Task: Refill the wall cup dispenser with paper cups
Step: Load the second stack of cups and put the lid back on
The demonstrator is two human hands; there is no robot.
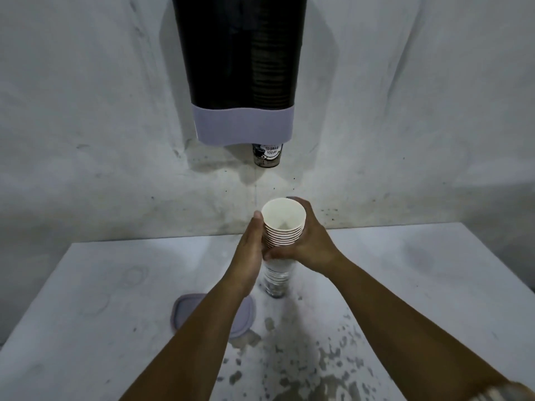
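Note:
A tall stack of paper cups [282, 227] stands upright over the table, its white open mouth facing me. My left hand [250, 250] presses against the stack's left side. My right hand [307, 241] wraps around it from the right, fingers across the middle. The lower part of the stack [276, 280] shows below the hands and reaches down toward the table. On the wall above hangs the cup dispenser [240, 53], a dark tube with a pale lilac collar [243, 125]. One printed cup [267, 155] pokes out of its bottom.
A pale lilac lid [185, 309] lies flat on the white table [101, 299], partly under my left forearm. The table's front right is stained with dark blotches. A rough white wall [86, 111] rises right behind the table.

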